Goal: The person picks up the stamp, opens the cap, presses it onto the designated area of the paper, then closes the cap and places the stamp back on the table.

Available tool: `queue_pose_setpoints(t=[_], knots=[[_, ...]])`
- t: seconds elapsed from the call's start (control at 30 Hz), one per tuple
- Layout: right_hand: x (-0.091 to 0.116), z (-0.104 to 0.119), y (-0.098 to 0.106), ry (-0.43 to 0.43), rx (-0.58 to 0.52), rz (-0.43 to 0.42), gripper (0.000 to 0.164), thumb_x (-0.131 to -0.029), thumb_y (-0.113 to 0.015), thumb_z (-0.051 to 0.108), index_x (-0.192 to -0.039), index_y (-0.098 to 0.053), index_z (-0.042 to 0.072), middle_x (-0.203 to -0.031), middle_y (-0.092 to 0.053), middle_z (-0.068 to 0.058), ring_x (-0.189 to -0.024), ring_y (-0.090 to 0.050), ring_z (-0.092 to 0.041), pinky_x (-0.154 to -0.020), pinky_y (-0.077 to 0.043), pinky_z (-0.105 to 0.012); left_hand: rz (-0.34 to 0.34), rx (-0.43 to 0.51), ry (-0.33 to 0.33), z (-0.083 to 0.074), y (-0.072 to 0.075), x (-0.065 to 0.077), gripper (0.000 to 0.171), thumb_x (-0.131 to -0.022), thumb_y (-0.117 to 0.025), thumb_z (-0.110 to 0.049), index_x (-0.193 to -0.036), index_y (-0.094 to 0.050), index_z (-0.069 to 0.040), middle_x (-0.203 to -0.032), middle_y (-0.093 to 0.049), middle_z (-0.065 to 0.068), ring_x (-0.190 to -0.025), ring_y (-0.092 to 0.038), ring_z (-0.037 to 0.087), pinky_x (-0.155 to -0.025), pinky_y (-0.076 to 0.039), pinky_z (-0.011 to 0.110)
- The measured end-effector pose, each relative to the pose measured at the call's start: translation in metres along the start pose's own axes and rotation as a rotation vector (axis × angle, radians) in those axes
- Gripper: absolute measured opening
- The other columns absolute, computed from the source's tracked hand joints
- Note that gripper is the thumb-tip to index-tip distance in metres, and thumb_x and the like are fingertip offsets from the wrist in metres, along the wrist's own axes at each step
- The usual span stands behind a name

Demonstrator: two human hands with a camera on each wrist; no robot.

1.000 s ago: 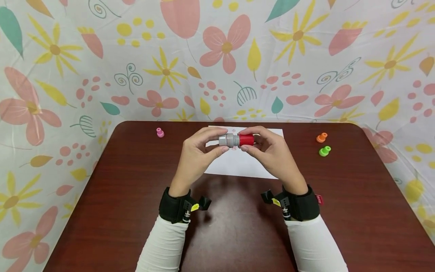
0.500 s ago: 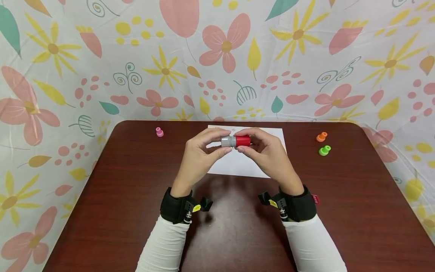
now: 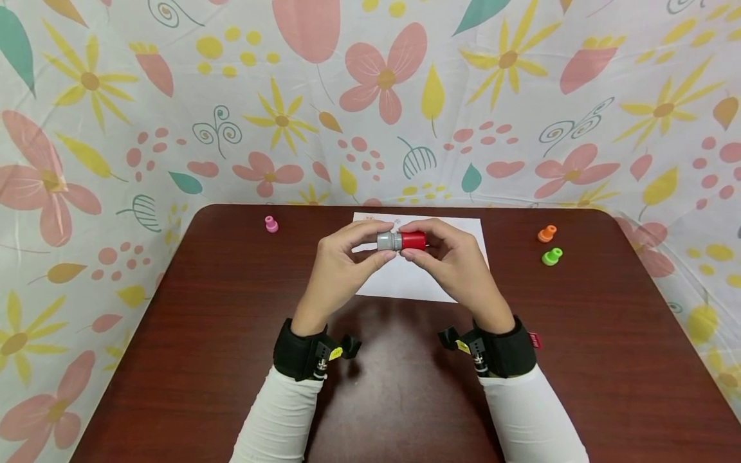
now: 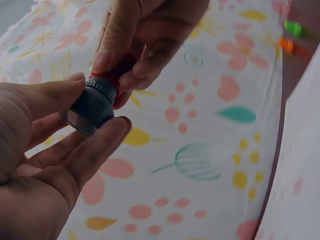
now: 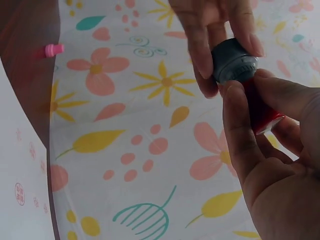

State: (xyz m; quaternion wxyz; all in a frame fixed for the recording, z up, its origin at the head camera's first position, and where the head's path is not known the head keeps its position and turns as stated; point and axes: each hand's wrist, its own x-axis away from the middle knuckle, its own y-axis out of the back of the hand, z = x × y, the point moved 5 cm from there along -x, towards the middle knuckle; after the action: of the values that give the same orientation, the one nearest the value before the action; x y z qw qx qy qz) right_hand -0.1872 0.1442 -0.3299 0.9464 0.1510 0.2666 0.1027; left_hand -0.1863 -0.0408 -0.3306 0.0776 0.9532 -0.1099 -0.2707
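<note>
In the head view a small stamp, with a grey cap (image 3: 388, 241) and a red body (image 3: 413, 240), lies level above the sheet of paper (image 3: 408, 283). My left hand (image 3: 341, 257) pinches the grey end between thumb and fingers. The red end is gripped by my right hand (image 3: 454, 257), its fingertips close to the left hand's. In the left wrist view the dark grey cap (image 4: 90, 111) sits against the ribbed ring, fingertips around it. The right wrist view shows the red body (image 5: 259, 107) partly hidden by fingers and thumb. Small red prints (image 5: 20, 194) mark the paper.
A pink knob-shaped piece (image 3: 271, 224) stands at the back left of the brown table (image 3: 220, 308). At the right are an orange piece (image 3: 547, 233) and a green piece (image 3: 552, 256). A flowered cloth (image 3: 370, 128) hangs behind and along the sides.
Both hands have drawn closer together, and less of the grey part shows between them, so the stamp looks shorter. During the last half second hardly anything has moved.
</note>
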Motion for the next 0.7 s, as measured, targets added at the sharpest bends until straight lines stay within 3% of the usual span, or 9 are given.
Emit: queue_pose_setpoints(t=[0.2, 0.33, 0.47, 0.7], knots=[[0.001, -0.004, -0.002, -0.03, 0.146, -0.044, 0.039, -0.085, -0.083, 0.003, -0.122, -0.07, 0.007, -0.108, -0.074, -0.009, -0.088, -0.07, -0.015, -0.076, -0.058, -0.015, -0.016, -0.406, -0.151, -0.007, -0.006, 0.003, 0.042, -0.086, -0.084, -0.005, -0.125, -0.071, 0.001, -0.125, -0.071, 0.014, -0.119, -0.068, 0.024, -0.093, -0.06, 0.03], [0.001, 0.0, -0.004, -0.003, 0.239, -0.074, 0.046, -0.083, -0.086, 0.005, -0.125, -0.066, 0.005, -0.108, -0.074, -0.009, -0.088, -0.073, -0.018, -0.078, -0.058, -0.014, -0.035, -0.612, -0.216, -0.012, -0.015, 0.005, 0.042, -0.086, -0.083, -0.003, -0.125, -0.07, 0.004, -0.124, -0.067, 0.017, -0.116, -0.065, 0.03, -0.097, -0.059, 0.034], [0.001, 0.006, -0.008, 0.047, 0.309, -0.1, 0.054, -0.08, -0.089, 0.006, -0.128, -0.064, 0.003, -0.108, -0.075, -0.011, -0.086, -0.074, -0.017, -0.077, -0.061, -0.022, -0.042, -0.704, -0.23, -0.015, -0.022, 0.005, 0.04, -0.086, -0.082, -0.001, -0.123, -0.069, 0.006, -0.122, -0.061, 0.017, -0.111, -0.06, 0.029, -0.089, -0.059, 0.034], [0.0, 0.011, -0.017, 0.118, 0.374, -0.102, 0.056, -0.078, -0.09, 0.007, -0.127, -0.062, -0.002, -0.104, -0.075, -0.013, -0.082, -0.075, -0.019, -0.075, -0.064, -0.031, -0.052, -0.747, -0.18, -0.014, -0.022, 0.004, 0.028, -0.086, -0.078, 0.004, -0.113, -0.072, 0.005, -0.115, -0.065, 0.017, -0.105, -0.062, 0.03, -0.086, -0.059, 0.035]])
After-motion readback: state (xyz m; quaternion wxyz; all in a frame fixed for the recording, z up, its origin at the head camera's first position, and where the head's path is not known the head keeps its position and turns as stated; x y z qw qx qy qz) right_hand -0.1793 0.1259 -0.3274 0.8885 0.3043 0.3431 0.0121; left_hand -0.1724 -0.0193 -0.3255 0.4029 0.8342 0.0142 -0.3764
